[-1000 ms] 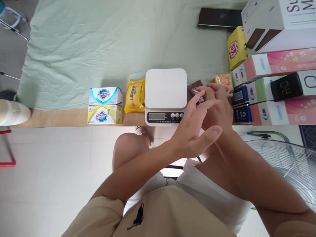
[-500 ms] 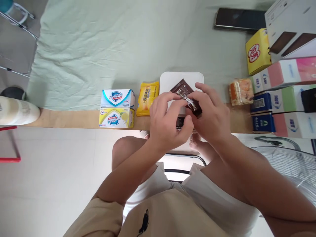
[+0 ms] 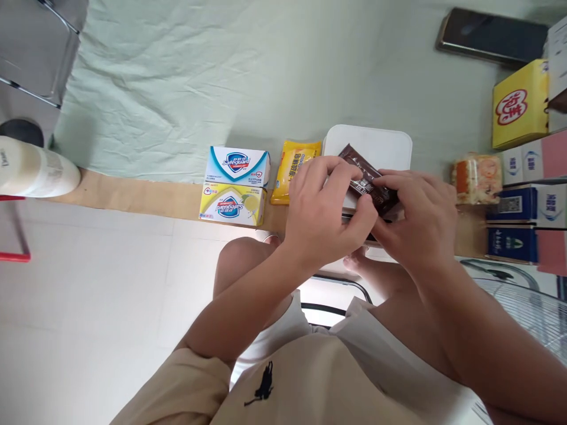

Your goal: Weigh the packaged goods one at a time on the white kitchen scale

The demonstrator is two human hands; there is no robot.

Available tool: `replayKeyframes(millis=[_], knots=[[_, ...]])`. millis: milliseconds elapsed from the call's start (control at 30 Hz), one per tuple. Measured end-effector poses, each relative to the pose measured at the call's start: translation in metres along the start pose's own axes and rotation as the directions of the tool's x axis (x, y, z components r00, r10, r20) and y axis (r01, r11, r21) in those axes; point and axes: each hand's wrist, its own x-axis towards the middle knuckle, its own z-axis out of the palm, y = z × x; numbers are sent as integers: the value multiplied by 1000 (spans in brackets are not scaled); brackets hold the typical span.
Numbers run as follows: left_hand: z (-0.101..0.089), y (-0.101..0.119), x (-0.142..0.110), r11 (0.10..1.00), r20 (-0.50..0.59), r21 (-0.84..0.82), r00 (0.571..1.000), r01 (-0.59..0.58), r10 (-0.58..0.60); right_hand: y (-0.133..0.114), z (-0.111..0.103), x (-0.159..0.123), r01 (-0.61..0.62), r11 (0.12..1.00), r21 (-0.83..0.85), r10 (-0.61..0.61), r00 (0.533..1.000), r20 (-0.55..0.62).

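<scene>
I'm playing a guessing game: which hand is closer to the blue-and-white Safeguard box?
Left. The left hand is right of the blue-and-white Safeguard box, beside the yellow packet; the right hand is farther right, at the brown packet.

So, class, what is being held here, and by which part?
The brown packet: the left hand grips its left edge, the right hand its lower right end.

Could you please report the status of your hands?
Left hand and right hand holding brown packet. Packet over white scale. Hands partly hiding scale.
</scene>
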Motion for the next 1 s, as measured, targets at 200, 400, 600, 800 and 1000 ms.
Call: replayKeyframes(millis=[200,400,600,800,1000], knots=[[-4,5,3,998,-19,15,998,59,-59,-20,9,15,-65,995,77,73,990,-118],[-39,-30,10,984,-406,149,901,-97,150,-66,29,36,-139,990,39,136,989,62],[-67,-53,-8,990,-378,138,926,31,24,-92,46,39,-177,984,29,170,971,167],[-68,-54,-16,952,-189,239,971,193,-149,-104,39,37,-96,995,20,85,944,319],[-66,-54,-9,925,-134,282,965,256,-226,-91,29,37,-79,997,-19,81,947,311]])
